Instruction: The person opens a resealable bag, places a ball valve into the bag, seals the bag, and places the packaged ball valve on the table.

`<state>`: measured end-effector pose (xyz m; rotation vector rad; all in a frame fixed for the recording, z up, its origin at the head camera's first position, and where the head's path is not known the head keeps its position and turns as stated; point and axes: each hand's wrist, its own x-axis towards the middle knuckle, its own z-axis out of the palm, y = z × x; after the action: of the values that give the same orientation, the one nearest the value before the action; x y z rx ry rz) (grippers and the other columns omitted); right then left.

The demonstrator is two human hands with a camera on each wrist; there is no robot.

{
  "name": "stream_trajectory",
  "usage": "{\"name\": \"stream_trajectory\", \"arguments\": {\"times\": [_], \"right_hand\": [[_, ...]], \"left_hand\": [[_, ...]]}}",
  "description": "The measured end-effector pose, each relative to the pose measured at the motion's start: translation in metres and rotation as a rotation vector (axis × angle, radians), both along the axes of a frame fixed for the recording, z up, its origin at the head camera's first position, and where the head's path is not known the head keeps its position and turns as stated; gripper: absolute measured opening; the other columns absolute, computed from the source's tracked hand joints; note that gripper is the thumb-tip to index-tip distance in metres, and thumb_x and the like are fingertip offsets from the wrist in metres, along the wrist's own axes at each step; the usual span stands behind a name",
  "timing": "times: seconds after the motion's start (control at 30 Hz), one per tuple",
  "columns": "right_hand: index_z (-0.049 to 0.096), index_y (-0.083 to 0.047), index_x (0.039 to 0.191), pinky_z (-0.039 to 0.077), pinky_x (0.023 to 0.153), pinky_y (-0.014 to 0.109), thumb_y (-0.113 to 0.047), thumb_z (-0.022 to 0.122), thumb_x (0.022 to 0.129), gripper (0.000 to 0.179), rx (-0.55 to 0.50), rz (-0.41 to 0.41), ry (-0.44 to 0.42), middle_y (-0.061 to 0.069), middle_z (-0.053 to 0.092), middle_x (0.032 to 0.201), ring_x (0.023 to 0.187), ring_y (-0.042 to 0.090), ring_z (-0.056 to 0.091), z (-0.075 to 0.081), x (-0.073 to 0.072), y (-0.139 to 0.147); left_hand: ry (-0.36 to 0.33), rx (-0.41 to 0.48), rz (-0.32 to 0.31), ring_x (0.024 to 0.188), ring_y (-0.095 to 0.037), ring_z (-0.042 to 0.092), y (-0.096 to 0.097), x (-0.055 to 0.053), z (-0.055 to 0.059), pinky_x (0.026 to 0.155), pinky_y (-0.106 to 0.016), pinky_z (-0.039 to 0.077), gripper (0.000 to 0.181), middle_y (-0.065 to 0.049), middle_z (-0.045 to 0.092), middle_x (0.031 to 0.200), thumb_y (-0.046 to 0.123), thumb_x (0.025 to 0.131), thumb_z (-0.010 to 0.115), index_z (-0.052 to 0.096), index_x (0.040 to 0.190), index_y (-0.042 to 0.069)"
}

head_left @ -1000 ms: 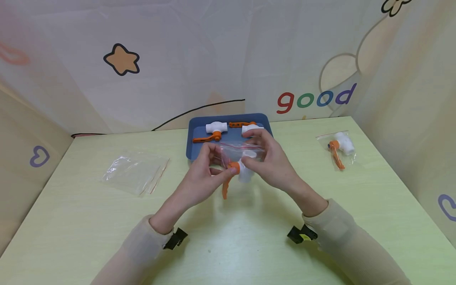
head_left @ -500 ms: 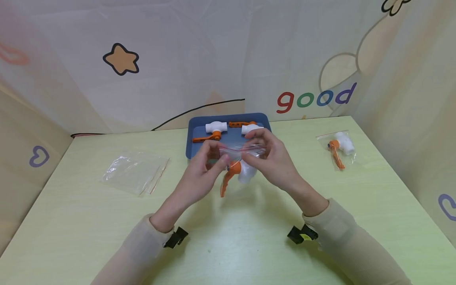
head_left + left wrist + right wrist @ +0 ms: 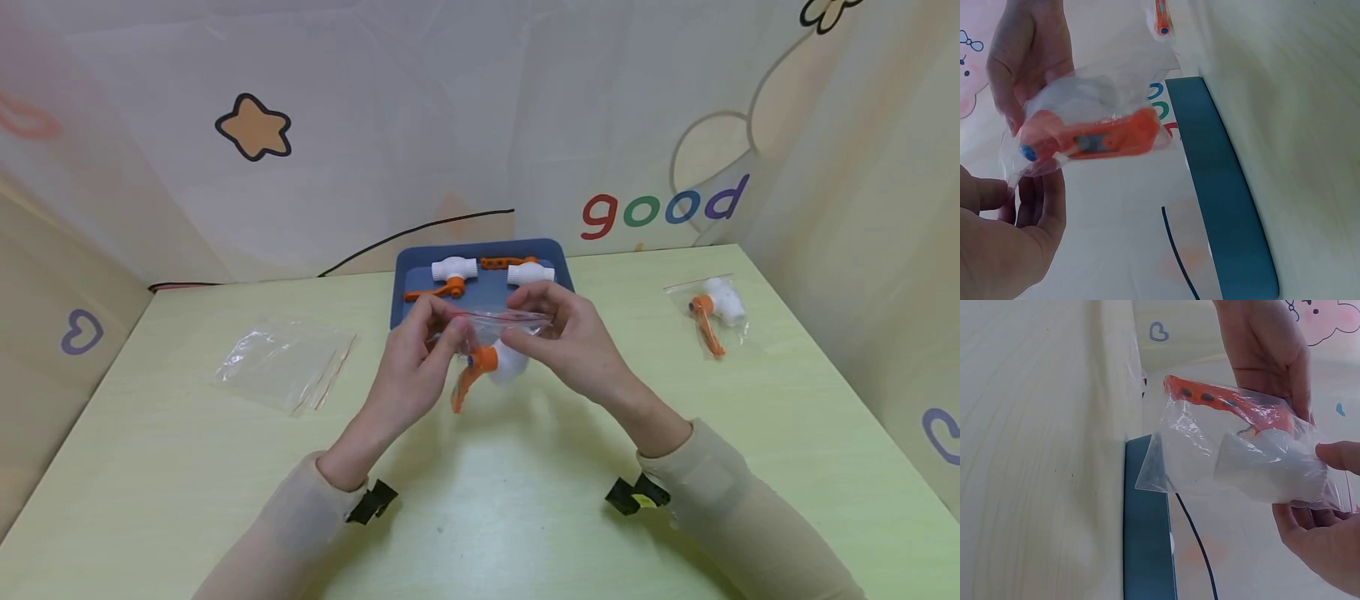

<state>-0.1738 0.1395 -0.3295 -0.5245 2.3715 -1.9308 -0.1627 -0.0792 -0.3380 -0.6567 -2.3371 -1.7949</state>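
Observation:
Between both hands hangs a clear zip bag (image 3: 1191, 450) with a white ball valve (image 3: 1272, 465) inside, its orange handle (image 3: 1116, 134) slanting down. My left hand (image 3: 412, 358) pinches the bag's left top corner between thumb and fingers. At the right top end, my right hand (image 3: 573, 342) pinches the bag with thumb and fingers. A red line runs along the bag's upper edge. The bag is held above the table, in front of the blue tray (image 3: 405, 312). Two more white valves, a left one (image 3: 453, 268) and a right one (image 3: 531, 273), lie in the tray.
To the left, a few flat clear bags (image 3: 281, 367) lie on the table (image 3: 480, 525). A bagged valve (image 3: 723, 304) lies at the right. Behind the table hangs a printed curtain (image 3: 420, 108).
The bagged valve has shifted slightly left and its handle has swung. My left hand has drawn a little left; its thumb has moved from the valve to the bag's top edge.

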Motion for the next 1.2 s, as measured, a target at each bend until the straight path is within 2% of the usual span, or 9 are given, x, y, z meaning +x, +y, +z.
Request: {"name": "stream_trajectory", "arguments": {"times": [0.1, 0.27, 0.57, 0.83, 1.07, 1.2], "right_hand": [[0.06, -0.001, 0.125, 0.056, 0.086, 0.029, -0.007, 0.076, 0.094, 0.036, 0.007, 0.006, -0.005, 0.012, 0.065, 0.121, 0.109, 0.027, 0.061, -0.0001, -0.0005, 0.0007], [0.062, -0.001, 0.123, 0.057, 0.086, 0.031, -0.01, 0.076, 0.094, 0.033, 0.027, 0.012, 0.002, 0.011, 0.064, 0.121, 0.107, 0.027, 0.061, 0.0003, -0.0015, 0.0028], [0.066, 0.002, 0.118, 0.058, 0.085, 0.03, -0.008, 0.072, 0.097, 0.024, 0.038, 0.029, -0.001, 0.014, 0.065, 0.115, 0.101, 0.033, 0.063, 0.0036, -0.0028, 0.0072], [0.067, 0.003, 0.109, 0.059, 0.085, 0.037, -0.009, 0.073, 0.097, 0.018, 0.03, -0.005, -0.019, 0.014, 0.066, 0.108, 0.094, 0.03, 0.065, 0.0053, -0.003, 0.007], [0.069, 0.004, 0.106, 0.058, 0.08, 0.029, -0.008, 0.073, 0.097, 0.016, 0.025, -0.049, -0.016, 0.014, 0.067, 0.108, 0.095, 0.03, 0.063, 0.0062, -0.0021, 0.0052], [0.07, 0.004, 0.104, 0.058, 0.08, 0.027, -0.007, 0.073, 0.096, 0.014, 0.04, -0.077, -0.014, 0.014, 0.068, 0.107, 0.096, 0.029, 0.062, 0.0069, -0.0014, 0.0047]], "left_hand": [[0.015, -0.003, 0.012, 0.086, -0.023, 0.065, -0.0003, 0.0, -0.0004, 0.076, -0.033, 0.058, 0.009, -0.012, 0.065, 0.101, 0.007, 0.107, 0.054, 0.054, 0.112, 0.0], [0.05, -0.007, 0.026, 0.083, -0.023, 0.067, -0.002, 0.0001, -0.0007, 0.075, -0.037, 0.059, 0.008, -0.013, 0.066, 0.098, 0.005, 0.107, 0.053, 0.054, 0.111, -0.002], [0.089, 0.028, 0.041, 0.083, -0.026, 0.065, -0.0064, -0.0004, 0.0025, 0.075, -0.027, 0.057, 0.005, -0.016, 0.064, 0.095, 0.0, 0.107, 0.051, 0.051, 0.108, -0.005], [0.03, 0.04, 0.053, 0.086, -0.027, 0.06, -0.0086, -0.001, 0.0033, 0.074, -0.025, 0.055, 0.007, -0.018, 0.06, 0.101, 0.0, 0.107, 0.05, 0.051, 0.112, -0.005], [-0.044, 0.051, 0.062, 0.091, -0.026, 0.062, -0.0089, -0.0024, 0.0031, 0.082, -0.041, 0.06, 0.012, -0.015, 0.061, 0.105, 0.004, 0.107, 0.053, 0.054, 0.118, -0.001], [-0.054, 0.03, 0.056, 0.091, -0.025, 0.062, -0.0094, -0.0024, 0.0034, 0.08, -0.033, 0.059, 0.014, -0.013, 0.063, 0.103, 0.007, 0.107, 0.054, 0.058, 0.118, -0.001]]}}
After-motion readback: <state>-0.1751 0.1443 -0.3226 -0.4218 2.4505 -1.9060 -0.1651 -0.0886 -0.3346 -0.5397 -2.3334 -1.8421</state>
